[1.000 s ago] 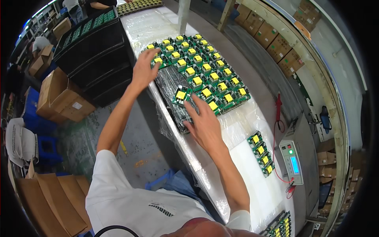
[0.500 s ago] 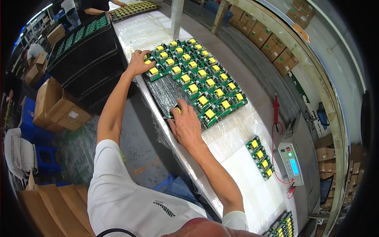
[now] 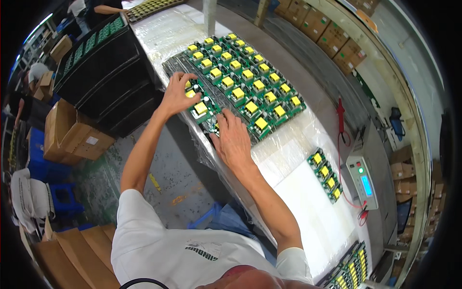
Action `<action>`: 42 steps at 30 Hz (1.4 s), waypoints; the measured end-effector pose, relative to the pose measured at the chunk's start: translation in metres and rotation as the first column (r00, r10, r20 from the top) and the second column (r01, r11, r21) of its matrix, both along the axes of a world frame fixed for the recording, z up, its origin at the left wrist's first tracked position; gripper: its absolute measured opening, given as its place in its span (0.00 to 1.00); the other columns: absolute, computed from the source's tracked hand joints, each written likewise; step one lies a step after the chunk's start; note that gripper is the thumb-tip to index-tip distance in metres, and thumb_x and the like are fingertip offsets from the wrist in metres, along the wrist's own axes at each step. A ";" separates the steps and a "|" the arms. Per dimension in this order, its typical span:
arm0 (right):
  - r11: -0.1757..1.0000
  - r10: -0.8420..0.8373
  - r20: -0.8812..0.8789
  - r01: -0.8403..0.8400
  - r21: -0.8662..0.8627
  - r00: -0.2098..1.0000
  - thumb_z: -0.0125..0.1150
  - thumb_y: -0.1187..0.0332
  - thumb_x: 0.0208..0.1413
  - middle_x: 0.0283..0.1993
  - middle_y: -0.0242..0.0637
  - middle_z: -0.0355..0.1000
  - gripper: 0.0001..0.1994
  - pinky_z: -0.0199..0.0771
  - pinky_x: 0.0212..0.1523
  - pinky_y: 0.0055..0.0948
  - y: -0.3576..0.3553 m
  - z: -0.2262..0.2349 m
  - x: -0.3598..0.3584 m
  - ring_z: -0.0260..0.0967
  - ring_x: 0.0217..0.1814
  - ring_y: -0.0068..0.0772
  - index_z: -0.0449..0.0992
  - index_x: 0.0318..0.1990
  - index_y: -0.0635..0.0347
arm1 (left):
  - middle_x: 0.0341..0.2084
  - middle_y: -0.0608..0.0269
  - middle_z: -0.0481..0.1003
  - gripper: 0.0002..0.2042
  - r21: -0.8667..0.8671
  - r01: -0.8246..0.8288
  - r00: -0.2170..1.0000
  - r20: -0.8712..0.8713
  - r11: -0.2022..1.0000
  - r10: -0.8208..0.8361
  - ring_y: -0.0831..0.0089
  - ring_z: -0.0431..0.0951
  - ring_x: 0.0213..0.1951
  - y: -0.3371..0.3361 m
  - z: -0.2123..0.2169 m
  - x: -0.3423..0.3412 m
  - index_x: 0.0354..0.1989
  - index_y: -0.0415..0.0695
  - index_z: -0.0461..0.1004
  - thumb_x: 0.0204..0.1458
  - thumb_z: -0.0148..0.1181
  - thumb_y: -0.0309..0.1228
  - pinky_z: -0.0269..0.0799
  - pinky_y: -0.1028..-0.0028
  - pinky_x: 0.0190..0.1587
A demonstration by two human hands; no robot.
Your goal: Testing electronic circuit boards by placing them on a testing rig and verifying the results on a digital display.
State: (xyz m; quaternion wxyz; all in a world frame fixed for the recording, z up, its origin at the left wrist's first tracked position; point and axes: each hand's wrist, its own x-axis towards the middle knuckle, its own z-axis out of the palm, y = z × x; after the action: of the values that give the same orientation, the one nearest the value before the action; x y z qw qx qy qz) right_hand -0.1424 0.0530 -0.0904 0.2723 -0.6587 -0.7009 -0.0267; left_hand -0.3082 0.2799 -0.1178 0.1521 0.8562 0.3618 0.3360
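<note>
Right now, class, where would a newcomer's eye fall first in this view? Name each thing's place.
The block of green circuit boards with bright yellow parts catches the eye first, at the picture's upper middle. Just left of it, at the near edge of the table, the left hand and right hand are at another row of boards. Farther right, a boxy tester glows with a blue screen.

From the head, the left fisheye camera looked down on nearby fingers (image 3: pixel 231 118), its wide view spanning desk (image 3: pixel 308 212) and floor (image 3: pixel 168 161).
</note>
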 end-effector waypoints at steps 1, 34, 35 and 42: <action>1.000 0.011 -0.017 -0.011 0.017 1.000 0.71 0.69 0.55 0.69 0.51 0.64 0.30 0.71 0.60 0.43 -0.004 0.000 -0.004 0.69 0.59 0.54 0.69 0.65 0.65 | 0.55 0.49 0.66 0.29 -0.019 -0.020 1.000 0.013 1.000 0.020 0.51 0.69 0.56 -0.020 0.003 0.001 0.59 0.48 0.74 0.47 0.70 0.40 0.68 0.59 0.62; 0.967 -0.178 0.157 0.143 0.211 0.971 0.74 0.49 0.54 0.63 0.43 0.71 0.35 0.63 0.62 0.42 -0.021 -0.014 0.001 0.69 0.58 0.44 0.73 0.65 0.59 | 0.53 0.59 0.73 0.42 0.391 0.629 0.772 -0.416 0.672 -0.481 0.60 0.72 0.51 -0.045 0.023 0.014 0.68 0.52 0.71 0.50 0.66 0.67 0.67 0.63 0.52; 0.968 -0.167 0.147 0.134 0.214 0.975 0.74 0.50 0.54 0.63 0.43 0.71 0.35 0.64 0.62 0.42 -0.023 -0.016 0.001 0.69 0.58 0.44 0.73 0.65 0.59 | 0.52 0.60 0.73 0.43 0.396 0.630 0.772 -0.414 0.669 -0.482 0.61 0.73 0.50 -0.049 0.026 0.012 0.68 0.52 0.72 0.49 0.67 0.67 0.67 0.63 0.52; 0.958 -0.219 0.022 0.211 0.196 0.975 0.79 0.53 0.50 0.63 0.41 0.72 0.34 0.66 0.62 0.41 -0.078 0.013 0.025 0.70 0.58 0.42 0.75 0.63 0.56 | 0.47 0.62 0.76 0.46 0.400 0.591 0.805 -0.346 0.700 -0.482 0.60 0.75 0.46 -0.099 0.042 0.032 0.63 0.46 0.76 0.40 0.72 0.68 0.68 0.64 0.50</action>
State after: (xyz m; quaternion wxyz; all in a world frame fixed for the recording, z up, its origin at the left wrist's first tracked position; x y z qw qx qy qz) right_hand -0.1175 -0.0255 -0.0774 0.3148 -0.7008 -0.6250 -0.1381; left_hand -0.2765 0.1814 -0.0761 -0.0180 0.9648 0.0119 0.2622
